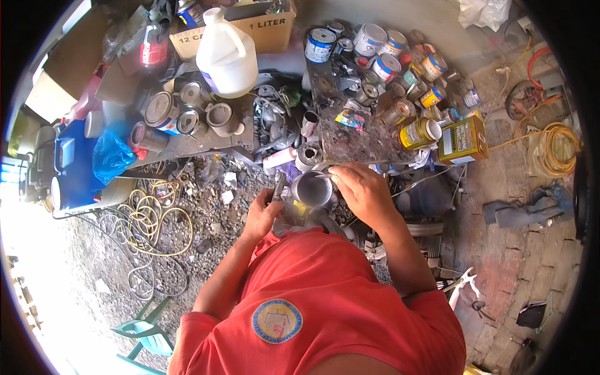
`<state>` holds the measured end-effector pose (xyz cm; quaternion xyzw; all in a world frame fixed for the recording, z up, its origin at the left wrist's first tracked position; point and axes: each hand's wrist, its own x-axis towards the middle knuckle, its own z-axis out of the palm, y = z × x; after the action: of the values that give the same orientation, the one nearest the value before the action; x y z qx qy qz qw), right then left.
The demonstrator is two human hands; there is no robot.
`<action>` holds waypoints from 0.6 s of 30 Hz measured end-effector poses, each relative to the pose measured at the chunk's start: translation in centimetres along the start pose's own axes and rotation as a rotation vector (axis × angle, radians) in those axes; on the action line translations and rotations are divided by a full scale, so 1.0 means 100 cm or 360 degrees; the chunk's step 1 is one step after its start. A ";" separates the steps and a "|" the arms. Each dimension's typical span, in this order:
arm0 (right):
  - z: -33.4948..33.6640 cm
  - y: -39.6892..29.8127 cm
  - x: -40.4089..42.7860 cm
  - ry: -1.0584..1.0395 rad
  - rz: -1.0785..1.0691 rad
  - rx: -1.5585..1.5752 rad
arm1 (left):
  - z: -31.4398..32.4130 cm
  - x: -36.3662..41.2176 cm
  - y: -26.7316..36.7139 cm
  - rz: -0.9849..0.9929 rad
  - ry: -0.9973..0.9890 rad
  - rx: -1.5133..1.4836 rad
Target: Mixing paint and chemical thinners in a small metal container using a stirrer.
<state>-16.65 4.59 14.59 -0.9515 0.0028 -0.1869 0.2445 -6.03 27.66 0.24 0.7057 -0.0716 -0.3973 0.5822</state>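
My left hand (pixel 263 212) is closed around a grey metal tool (pixel 280 185), which looks like part of a spray gun. Right beside it stands an open round metal cup (pixel 313 190) with a grey inside; whether the two are joined I cannot tell. My right hand (pixel 360 191) pinches a thin stick-like piece (pixel 322 176) at the cup's rim, its tip reaching over the opening. Just beyond the cup is a dirty open can (pixel 308 156), and a white-and-pink bottle (pixel 280 158) lies to its left.
Paint cans (pixel 370 40) crowd the right bench (pixel 337 143), with a urethane thinner tin (pixel 463 139) at its corner. The left bench (pixel 239 136) bears a white jug (pixel 228 58) and several cans. A yellow hose (pixel 161 225) coils on the gravel; a green plastic chair (pixel 147 330) stands behind left.
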 end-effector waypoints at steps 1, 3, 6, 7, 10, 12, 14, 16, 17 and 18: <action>0.005 0.000 -0.002 0.0135 0.0020 -0.0064 | 0.001 -0.001 0.003 0.0001 -0.0007 0.0002; 0.020 0.003 -0.016 0.0144 0.0297 0.0058 | 0.003 -0.004 0.009 -0.0011 0.0043 0.0064; 0.026 0.007 -0.026 0.0204 0.0844 0.0577 | 0.003 0.000 0.006 0.0004 0.0038 0.0033; 0.024 0.005 -0.025 0.0257 0.1115 0.0974 | 0.003 0.000 0.006 0.0003 0.0036 0.0034; -0.006 -0.016 -0.013 0.0207 0.0985 0.0934 | -0.001 0.003 0.004 0.0015 -0.0023 0.0043; -0.014 -0.022 -0.010 0.0082 0.0630 0.0689 | -0.003 0.005 0.002 -0.0007 -0.0022 0.0028; -0.018 -0.020 -0.005 -0.0052 0.0164 0.0278 | -0.005 0.006 0.001 -0.0023 -0.0031 0.0020; -0.018 -0.012 -0.001 -0.0139 0.0058 0.0167 | -0.005 0.008 0.001 -0.0032 -0.0060 0.0020; -0.013 -0.006 0.001 -0.0099 0.0056 0.0028 | -0.004 0.009 0.000 -0.0011 -0.0088 0.0007; -0.010 -0.004 0.002 -0.0058 0.0057 -0.0112 | -0.004 0.010 0.001 0.0010 -0.0117 -0.0005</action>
<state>-16.87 4.44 15.65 -0.9625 0.0221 -0.1650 0.2141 -5.12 27.35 -0.19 0.6895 -0.0946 -0.4213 0.5816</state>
